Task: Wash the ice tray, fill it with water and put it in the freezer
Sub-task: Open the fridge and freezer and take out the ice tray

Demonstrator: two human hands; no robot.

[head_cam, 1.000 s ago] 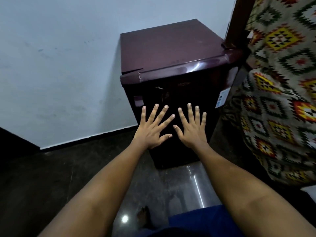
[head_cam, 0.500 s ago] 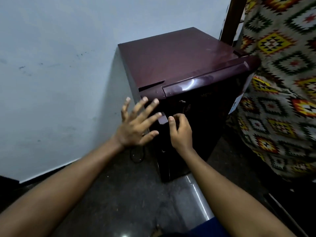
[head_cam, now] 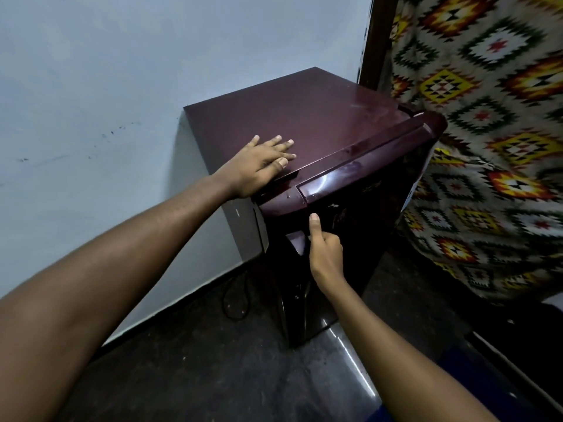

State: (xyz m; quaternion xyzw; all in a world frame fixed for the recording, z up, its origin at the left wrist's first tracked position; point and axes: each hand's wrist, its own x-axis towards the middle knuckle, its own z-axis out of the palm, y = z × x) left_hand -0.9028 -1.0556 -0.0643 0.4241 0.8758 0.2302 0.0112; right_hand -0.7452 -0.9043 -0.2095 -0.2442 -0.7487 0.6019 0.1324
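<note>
The scene is dimly lit. The pale wall (head_cam: 106, 71) is rendered brightest, and a soft shadow is cast on it at the left side of the fridge (head_cam: 304, 123), whose front is lost in near-black. Glare streaks are picked up on the curved top edge of the door and on the glossy floor (head_cam: 213, 360). Straight lines are bowed toward the edges by the wide lens. The patterned cloth (head_cam: 487, 132) at the right is slightly blurred.
</note>
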